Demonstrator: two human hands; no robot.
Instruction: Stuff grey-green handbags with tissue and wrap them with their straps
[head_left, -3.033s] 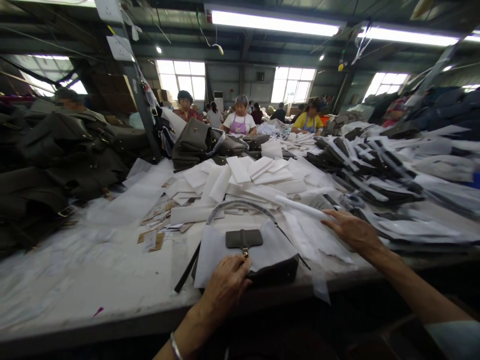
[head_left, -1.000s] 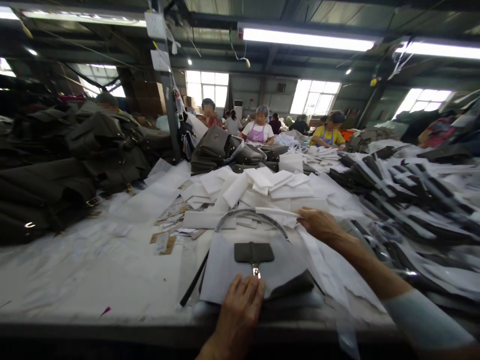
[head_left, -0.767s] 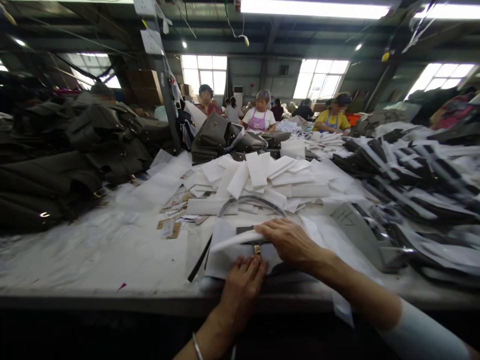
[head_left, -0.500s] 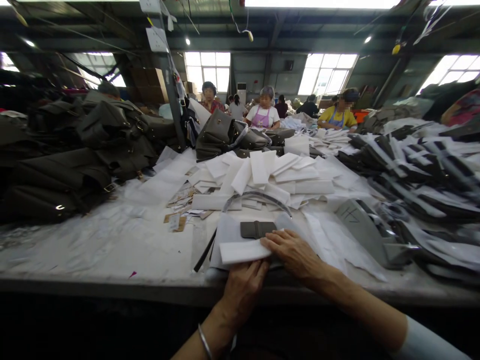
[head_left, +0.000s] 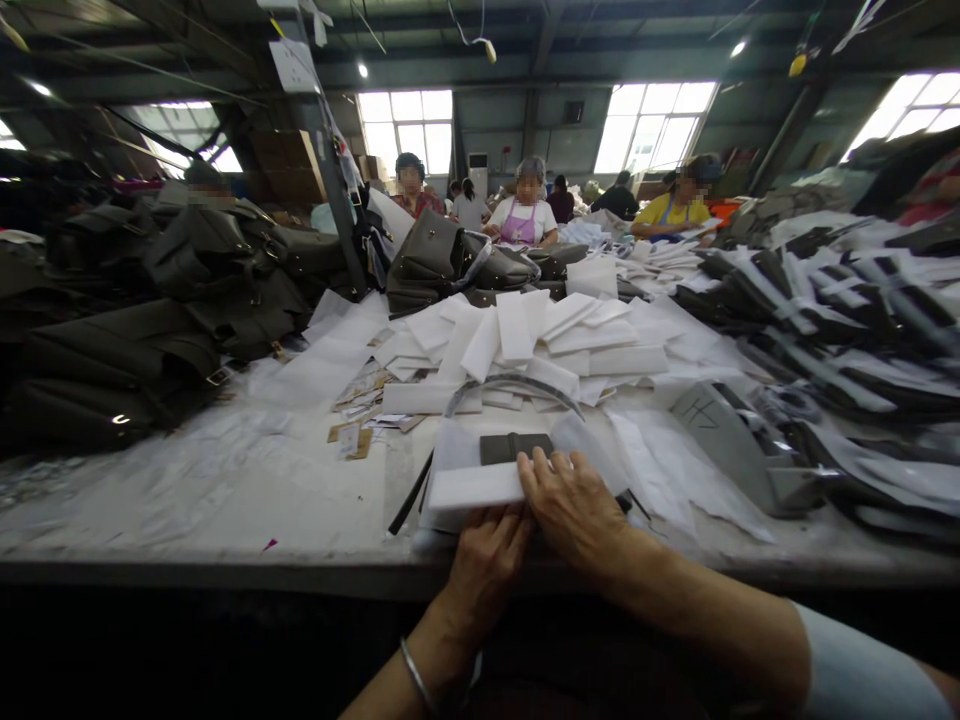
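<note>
In front of me lies a dark grey handbag, mostly covered by white wrapping; its curved, wrapped handle [head_left: 517, 381] arches away from me and its dark closure tab [head_left: 514, 447] shows. A white foam sheet [head_left: 472, 487] lies across the bag just below the tab. My right hand [head_left: 576, 502] grips the sheet's right end from above, fingers bent over it. My left hand [head_left: 487, 560] has its fingers together at the sheet's near edge, gripping from below; the fingertips are partly hidden. A black strap [head_left: 409, 495] sticks out at the bag's left.
Loose white foam pieces [head_left: 514, 330] are heaped behind the bag. Dark bags [head_left: 112, 350] pile up at left; wrapped bag parts [head_left: 825, 320] lie at right beside a grey panel [head_left: 724, 435]. Cardboard tags [head_left: 350, 440] lie left of centre. Several co-workers [head_left: 523, 215] sit beyond. The table's near edge [head_left: 225, 572] runs below.
The foam sheet has shifted slightly left and lies straighter across the bag. My right hand has moved slightly left, its fingers now more bent. My left hand stays at the near edge.
</note>
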